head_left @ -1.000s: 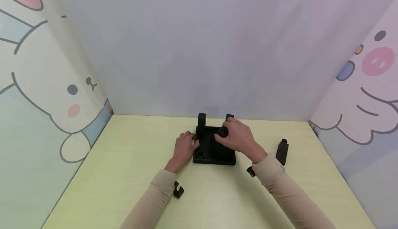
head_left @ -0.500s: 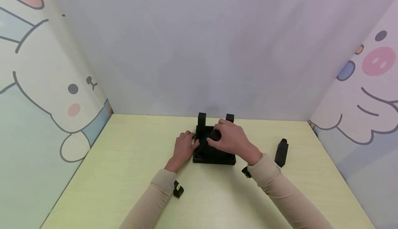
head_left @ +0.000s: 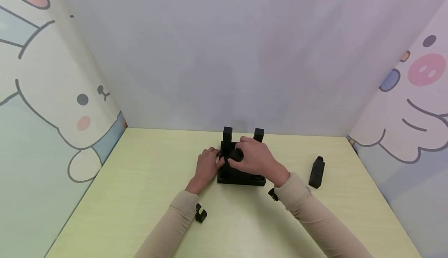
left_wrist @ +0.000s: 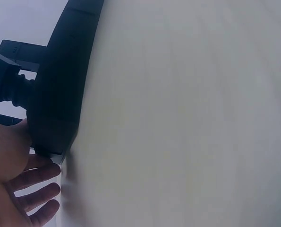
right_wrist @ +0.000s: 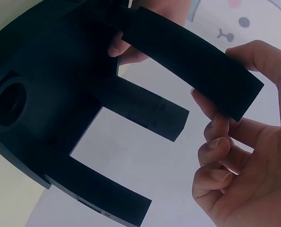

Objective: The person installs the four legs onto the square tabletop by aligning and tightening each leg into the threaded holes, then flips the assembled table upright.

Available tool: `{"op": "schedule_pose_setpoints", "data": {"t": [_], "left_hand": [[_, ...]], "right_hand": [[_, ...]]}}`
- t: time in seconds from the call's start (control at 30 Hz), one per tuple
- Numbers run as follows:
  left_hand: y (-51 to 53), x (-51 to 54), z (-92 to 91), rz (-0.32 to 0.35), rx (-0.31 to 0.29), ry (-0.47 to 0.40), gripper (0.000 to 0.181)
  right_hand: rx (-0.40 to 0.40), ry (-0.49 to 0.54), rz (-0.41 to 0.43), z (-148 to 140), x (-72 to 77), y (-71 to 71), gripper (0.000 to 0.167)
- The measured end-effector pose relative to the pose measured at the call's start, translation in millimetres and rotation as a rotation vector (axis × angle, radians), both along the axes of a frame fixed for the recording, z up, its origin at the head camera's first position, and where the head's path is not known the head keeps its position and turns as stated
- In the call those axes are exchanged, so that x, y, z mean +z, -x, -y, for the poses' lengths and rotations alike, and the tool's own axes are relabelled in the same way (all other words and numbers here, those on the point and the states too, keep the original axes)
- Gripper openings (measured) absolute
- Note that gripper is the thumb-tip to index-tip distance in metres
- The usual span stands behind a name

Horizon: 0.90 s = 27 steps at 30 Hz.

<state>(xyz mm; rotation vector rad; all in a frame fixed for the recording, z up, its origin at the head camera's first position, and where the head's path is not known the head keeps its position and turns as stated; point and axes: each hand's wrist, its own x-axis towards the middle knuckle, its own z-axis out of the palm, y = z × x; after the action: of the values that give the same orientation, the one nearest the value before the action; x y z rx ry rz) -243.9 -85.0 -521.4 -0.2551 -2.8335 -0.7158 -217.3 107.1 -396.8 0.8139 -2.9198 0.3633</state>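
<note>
A black toy chair seat (head_left: pixel 241 181) lies on the table with two square posts (head_left: pixel 227 134) standing up at its back. My left hand (head_left: pixel 206 166) grips its left side, thumb on the inner side and fingers outside. With my right hand (head_left: pixel 255 157) I pinch the free end of a black chair leg (right_wrist: pixel 192 64). The leg's ridged, narrow neck (left_wrist: pixel 20 90) points to the seat's near left corner; whether it sits inside the socket there cannot be told. Another round socket (right_wrist: pixel 10 104) shows at the seat's other corner.
A second black leg (head_left: pixel 317 172) lies on the table to the right. One small black notched piece (head_left: pixel 201 213) lies beside my left sleeve, and another small black piece (head_left: pixel 273 194) is partly hidden by my right cuff. A pale wall rises behind the table.
My right hand has moved left and slightly nearer, carrying the leg from the seat's back right toward its left side. My left hand and the seat have stayed in place.
</note>
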Motion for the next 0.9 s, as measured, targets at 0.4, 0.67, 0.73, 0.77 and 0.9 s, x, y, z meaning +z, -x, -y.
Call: {"op": "schedule_pose_setpoints", "data": {"t": [0.4,0.67,0.73,0.77,0.9], "left_hand": [[1.5,-2.4,-0.6,0.009,0.004,0.009,0.033],[1.6,-0.9,-1.8,0.006,0.015,0.046,0.031],[1.6,-0.5,-1.9,0.01,0.015,0.049,0.031],[1.7,-0.4,-2.0,0.011,0.015,0.05,0.031],[1.7,-1.2,-1.4,0.009,0.013,0.031,0.031]], "right_hand": [[0.051,0.001,-0.019,6,-8.2,1.6,0.036],[0.074,0.047,-0.046,10,-12.0,2.2,0.039],[0.075,0.042,-0.047,10,-12.4,2.7,0.039],[0.077,0.039,-0.045,10,-12.5,3.0,0.039],[0.095,0.013,-0.036,9,-12.7,3.7,0.037]]}}
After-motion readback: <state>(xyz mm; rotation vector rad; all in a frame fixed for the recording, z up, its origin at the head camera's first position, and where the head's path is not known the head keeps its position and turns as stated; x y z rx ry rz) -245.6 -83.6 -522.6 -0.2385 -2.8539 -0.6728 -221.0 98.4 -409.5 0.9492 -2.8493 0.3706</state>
